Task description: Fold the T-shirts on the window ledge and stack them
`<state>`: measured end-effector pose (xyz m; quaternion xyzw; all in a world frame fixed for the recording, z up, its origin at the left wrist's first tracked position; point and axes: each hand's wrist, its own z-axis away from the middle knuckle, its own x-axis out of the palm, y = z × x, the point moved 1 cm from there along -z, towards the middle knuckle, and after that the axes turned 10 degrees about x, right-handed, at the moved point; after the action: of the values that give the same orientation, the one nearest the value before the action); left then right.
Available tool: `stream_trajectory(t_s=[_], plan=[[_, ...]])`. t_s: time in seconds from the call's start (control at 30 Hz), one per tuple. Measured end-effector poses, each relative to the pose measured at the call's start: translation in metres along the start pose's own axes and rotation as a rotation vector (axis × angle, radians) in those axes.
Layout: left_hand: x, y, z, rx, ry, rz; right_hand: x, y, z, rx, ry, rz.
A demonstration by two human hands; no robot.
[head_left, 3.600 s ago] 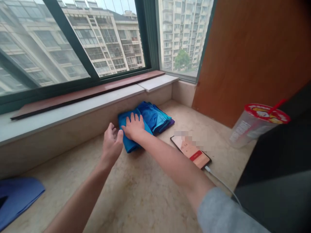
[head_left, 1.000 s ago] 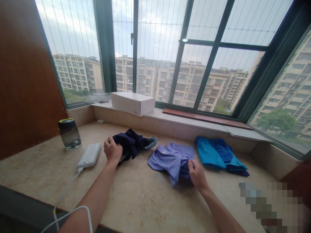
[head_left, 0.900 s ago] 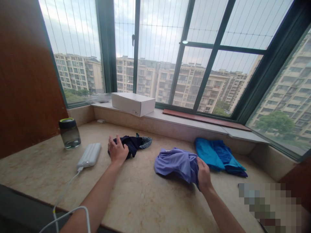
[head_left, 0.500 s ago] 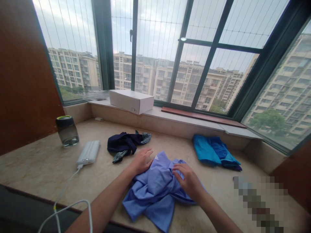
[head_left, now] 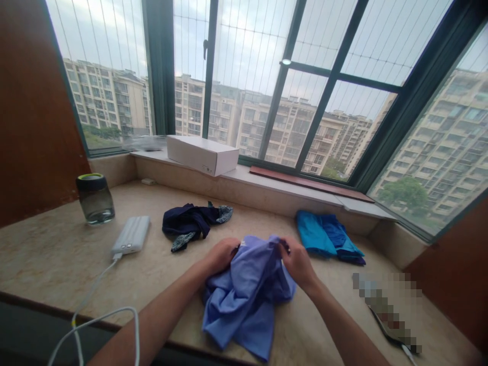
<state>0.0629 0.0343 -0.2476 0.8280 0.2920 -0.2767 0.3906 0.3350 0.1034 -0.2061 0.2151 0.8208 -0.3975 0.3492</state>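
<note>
A crumpled periwinkle-blue garment (head_left: 244, 300) lies on the stone ledge, its lower part hanging toward the front edge. On its upper left side, my left hand (head_left: 224, 254) is closed with the cloth gripped in its fingers. My right hand (head_left: 295, 256) pinches the upper right of the garment between thumb and fingers. Between the two hands the fabric is lifted and bunched into folds. A small white mark shows on the cloth beside my left hand. Which part of the garment each hand holds cannot be made out.
Behind my left hand lies a dark navy garment (head_left: 190, 223) with patterned ends. Folded blue clothes (head_left: 328, 236) rest at the back right. On the left are a bottle (head_left: 95, 201) and a white power bank (head_left: 131, 235) with a cable. A white box (head_left: 202, 155) sits on the windowsill.
Both hands have closed on the blue garment, where they were loosely spread over it before. Its upper part has been raised and gathered. The camera view has shifted slightly.
</note>
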Motion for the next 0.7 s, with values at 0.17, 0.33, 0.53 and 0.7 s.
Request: stream_trajectory(t_s=[0.17,0.33,0.53,0.7], plan=[[-0.043,-0.001,-0.011,-0.144,0.708,0.087,-0.074,-0.001,-0.028,-0.020,0.447,0.030],[-0.081,0.023,-0.039,-0.134,0.921,-0.018,-0.094,0.000,-0.053,0.102,0.502,0.042],[-0.121,0.055,-0.051,-0.040,0.776,-0.357,-0.126,-0.016,-0.068,0.296,0.482,-0.320],[-0.138,0.072,-0.059,-0.113,0.650,-0.529,-0.160,-0.038,-0.078,0.238,0.547,-0.669]])
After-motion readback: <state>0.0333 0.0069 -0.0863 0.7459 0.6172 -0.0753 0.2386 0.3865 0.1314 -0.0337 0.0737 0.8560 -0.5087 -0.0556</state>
